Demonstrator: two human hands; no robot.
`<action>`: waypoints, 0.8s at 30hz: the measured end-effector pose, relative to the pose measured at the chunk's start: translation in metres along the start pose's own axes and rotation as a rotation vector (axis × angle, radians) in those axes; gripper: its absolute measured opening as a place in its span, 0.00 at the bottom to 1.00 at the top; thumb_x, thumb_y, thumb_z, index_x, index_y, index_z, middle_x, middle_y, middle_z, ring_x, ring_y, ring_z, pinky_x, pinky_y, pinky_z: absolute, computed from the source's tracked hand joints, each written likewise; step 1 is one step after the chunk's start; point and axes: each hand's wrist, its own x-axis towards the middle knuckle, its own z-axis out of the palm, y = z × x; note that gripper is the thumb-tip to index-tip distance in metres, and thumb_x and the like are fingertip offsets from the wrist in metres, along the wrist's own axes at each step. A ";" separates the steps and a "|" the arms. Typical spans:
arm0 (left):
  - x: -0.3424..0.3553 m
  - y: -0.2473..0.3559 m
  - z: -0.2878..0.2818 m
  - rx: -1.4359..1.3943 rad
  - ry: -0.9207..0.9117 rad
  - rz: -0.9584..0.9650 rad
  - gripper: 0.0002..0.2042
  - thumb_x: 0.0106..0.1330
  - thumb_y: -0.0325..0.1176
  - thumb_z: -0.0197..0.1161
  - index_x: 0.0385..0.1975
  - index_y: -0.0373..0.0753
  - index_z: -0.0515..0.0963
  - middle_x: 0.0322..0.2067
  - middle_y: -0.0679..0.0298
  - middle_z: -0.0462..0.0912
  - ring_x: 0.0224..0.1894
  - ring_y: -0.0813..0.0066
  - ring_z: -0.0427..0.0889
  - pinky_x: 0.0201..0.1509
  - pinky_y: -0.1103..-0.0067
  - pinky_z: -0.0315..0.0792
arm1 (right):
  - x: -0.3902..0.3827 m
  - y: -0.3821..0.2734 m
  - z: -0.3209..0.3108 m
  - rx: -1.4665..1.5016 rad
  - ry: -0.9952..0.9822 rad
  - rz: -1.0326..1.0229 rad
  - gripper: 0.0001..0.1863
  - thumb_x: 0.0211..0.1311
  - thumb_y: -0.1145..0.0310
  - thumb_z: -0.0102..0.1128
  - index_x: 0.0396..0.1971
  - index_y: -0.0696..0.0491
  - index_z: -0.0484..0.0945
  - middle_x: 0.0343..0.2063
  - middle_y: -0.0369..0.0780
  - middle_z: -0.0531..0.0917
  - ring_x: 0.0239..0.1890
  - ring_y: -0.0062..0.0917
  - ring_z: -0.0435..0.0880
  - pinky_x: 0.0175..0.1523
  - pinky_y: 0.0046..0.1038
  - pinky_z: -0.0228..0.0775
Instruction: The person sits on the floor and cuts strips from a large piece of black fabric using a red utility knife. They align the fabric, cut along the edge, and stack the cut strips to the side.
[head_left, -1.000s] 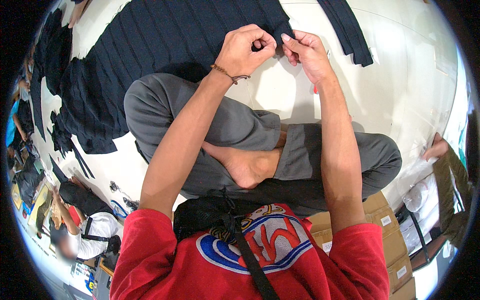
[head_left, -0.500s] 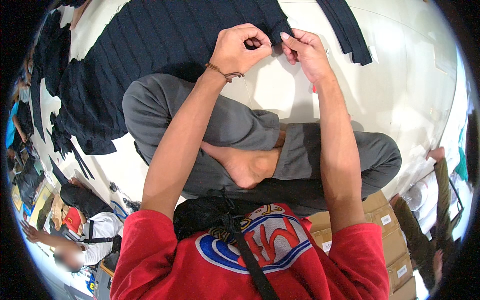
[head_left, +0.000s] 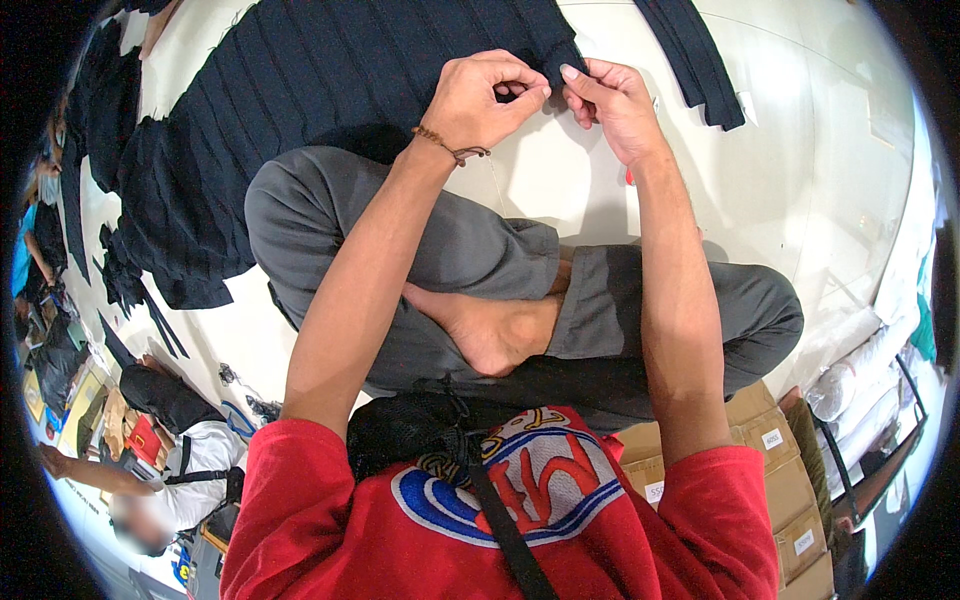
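A large dark navy cloth (head_left: pixel 330 85) with parallel seams or folds is spread over the pale floor, beyond my crossed legs. Over its near right edge, my left hand (head_left: pixel 485 100) is closed in a pinch, thumb against forefinger; whatever lies between the fingertips is too small to name. Close beside it, my right hand (head_left: pixel 618 105) pinches the cloth's right corner between thumb and fingers. The two sets of fingertips nearly meet. A thin, faint line like a thread shows below my left wrist.
Dark cloth strips (head_left: pixel 700 70) lie at the far right. A small red thing (head_left: pixel 630 177) peeks out by my right wrist. Cardboard boxes (head_left: pixel 795 500) stand behind my right side. A person in a white shirt (head_left: pixel 210 475) sits at lower left. Wrapped white bundles (head_left: pixel 850 375) rest at right.
My left fingertips have shifted very slightly to the right, while my right hand keeps its place. At the right, a person's legs have moved mostly out of view.
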 end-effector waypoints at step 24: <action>-0.001 0.004 -0.006 0.026 -0.019 -0.028 0.10 0.51 0.31 0.74 0.31 0.36 0.85 0.28 0.64 0.88 0.29 0.80 0.86 0.39 0.82 0.81 | -0.001 -0.002 0.004 -0.065 0.031 -0.008 0.11 0.69 0.64 0.64 0.27 0.51 0.83 0.17 0.29 0.78 0.19 0.12 0.69 0.26 0.17 0.61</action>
